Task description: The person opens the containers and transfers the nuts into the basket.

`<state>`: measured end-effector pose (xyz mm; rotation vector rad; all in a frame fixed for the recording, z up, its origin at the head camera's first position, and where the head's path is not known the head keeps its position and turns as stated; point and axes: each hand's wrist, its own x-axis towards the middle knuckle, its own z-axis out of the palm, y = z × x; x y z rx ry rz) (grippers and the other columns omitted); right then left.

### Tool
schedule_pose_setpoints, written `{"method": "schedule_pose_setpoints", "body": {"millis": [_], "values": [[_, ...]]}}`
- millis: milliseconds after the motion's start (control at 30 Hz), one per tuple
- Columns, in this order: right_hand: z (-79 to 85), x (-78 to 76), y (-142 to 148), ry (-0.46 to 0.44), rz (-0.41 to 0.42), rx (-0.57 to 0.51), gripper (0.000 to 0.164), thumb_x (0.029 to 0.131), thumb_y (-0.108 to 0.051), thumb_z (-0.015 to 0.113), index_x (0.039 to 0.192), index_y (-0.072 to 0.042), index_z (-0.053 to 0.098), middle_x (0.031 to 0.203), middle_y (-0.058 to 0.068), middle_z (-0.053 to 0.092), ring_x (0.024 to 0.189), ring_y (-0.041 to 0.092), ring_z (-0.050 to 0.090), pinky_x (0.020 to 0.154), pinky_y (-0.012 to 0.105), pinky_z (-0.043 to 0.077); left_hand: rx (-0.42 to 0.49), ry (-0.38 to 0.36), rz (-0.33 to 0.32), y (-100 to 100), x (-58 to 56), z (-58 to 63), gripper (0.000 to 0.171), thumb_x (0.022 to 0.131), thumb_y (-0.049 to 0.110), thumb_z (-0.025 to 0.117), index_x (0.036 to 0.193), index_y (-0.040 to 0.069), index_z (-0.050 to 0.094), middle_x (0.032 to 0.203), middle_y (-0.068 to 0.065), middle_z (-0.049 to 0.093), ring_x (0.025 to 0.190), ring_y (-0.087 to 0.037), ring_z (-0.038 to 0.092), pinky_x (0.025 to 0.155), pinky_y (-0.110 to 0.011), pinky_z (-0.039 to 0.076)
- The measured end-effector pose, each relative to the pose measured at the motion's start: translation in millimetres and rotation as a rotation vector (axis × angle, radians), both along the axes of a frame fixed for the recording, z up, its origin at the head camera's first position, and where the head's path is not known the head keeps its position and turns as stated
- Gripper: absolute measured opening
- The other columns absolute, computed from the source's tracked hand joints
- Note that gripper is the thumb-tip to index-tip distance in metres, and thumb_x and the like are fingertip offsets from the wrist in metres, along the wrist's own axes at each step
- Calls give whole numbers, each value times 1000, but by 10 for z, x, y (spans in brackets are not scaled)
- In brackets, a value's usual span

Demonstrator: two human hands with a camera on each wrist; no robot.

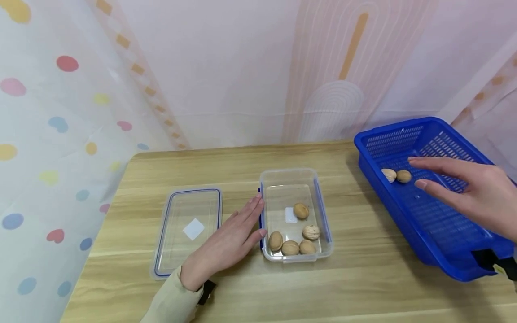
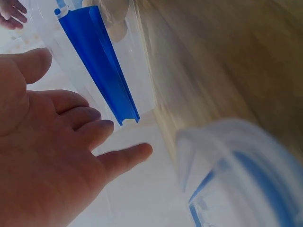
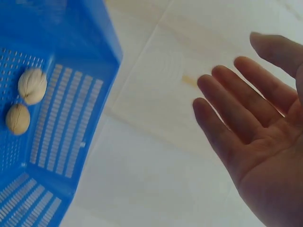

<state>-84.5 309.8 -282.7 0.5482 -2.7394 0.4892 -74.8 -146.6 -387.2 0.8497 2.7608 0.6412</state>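
Observation:
My left hand (image 1: pixel 226 246) lies with straight fingers along the left side of a clear plastic container (image 1: pixel 278 197), its fingertips at the blue latch (image 2: pixel 97 61). Inside the container are several walnuts (image 1: pixel 290 247), mostly along its near end; one walnut (image 1: pixel 300 211) sits near the middle. Over the blue basket (image 1: pixel 397 220) at the right hovers my right hand (image 1: pixel 476 188), fingers extended and thumb apart, with nothing held. Below its fingertips, two walnuts, one pale (image 3: pixel 32 86) and one browner (image 3: pixel 18 119), rest on the basket floor.
A clear lid (image 1: pixel 194 206) with a blue seal lies flat left of the container, close to my left forearm. The wooden table (image 1: pixel 347 287) ends at a patterned cloth backdrop (image 1: pixel 234 89). High basket walls stand around the two walnuts.

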Motion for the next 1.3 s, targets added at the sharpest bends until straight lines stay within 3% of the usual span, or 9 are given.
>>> {"method": "schedule_pose_setpoints", "body": {"millis": [33,100,200,267,333,600,933,1100,1300], "values": [[5,21,-29,12,4,-6,49,87,-10,83,135,-13,70,129,19,70,109,44,66,85,28,46,4,1,-4,-6,-5,-1,69,111,39,47,163,2,20,171,-14,12,157,-28,16,120,-60,27],[16,61,-86,32,9,-24,51,87,-10,84,136,-15,70,131,17,70,110,42,66,91,15,43,17,4,-11,-9,-15,-6,68,111,37,47,163,1,21,171,-13,12,157,-29,17,120,-60,27],[27,122,-166,55,38,-73,54,86,-6,83,138,-15,68,132,15,69,121,14,64,95,9,41,28,11,-21,-2,-26,-14,68,111,36,48,163,1,21,171,-14,13,157,-29,17,121,-59,27],[24,160,-228,48,53,-117,57,87,-4,83,140,-16,67,133,12,70,121,-8,56,93,-4,29,31,15,-22,1,-28,-17,69,111,36,48,163,0,21,171,-15,13,157,-30,18,121,-59,27],[15,203,-290,35,66,-159,60,86,-2,82,142,-16,65,134,5,69,118,-23,45,93,-3,32,28,19,-21,2,-27,-18,69,111,36,49,163,0,22,171,-16,14,157,-31,18,121,-58,27],[-42,349,-574,12,144,-280,76,82,7,83,149,-16,57,140,-15,62,125,-9,54,98,3,41,29,16,-23,25,-25,-17,70,111,38,48,163,0,21,171,-15,13,157,-31,19,120,-60,28],[-137,409,-908,-70,238,-414,81,79,7,84,151,-16,55,147,-1,60,137,5,52,109,12,38,27,10,-15,37,-37,-11,70,111,39,48,164,2,20,172,-12,11,157,-31,18,121,-59,26],[-210,395,-1036,-127,281,-465,85,76,4,88,151,-17,55,148,0,60,140,10,49,115,19,35,26,10,-13,51,-40,-9,70,111,40,47,164,2,20,171,-12,10,157,-29,17,121,-59,27],[-347,353,-1211,-145,315,-484,85,76,-6,91,151,-21,55,147,-2,60,138,11,52,113,17,35,21,15,-16,62,-52,-11,70,111,40,46,163,2,20,172,-11,10,157,-29,16,120,-60,28]]}}
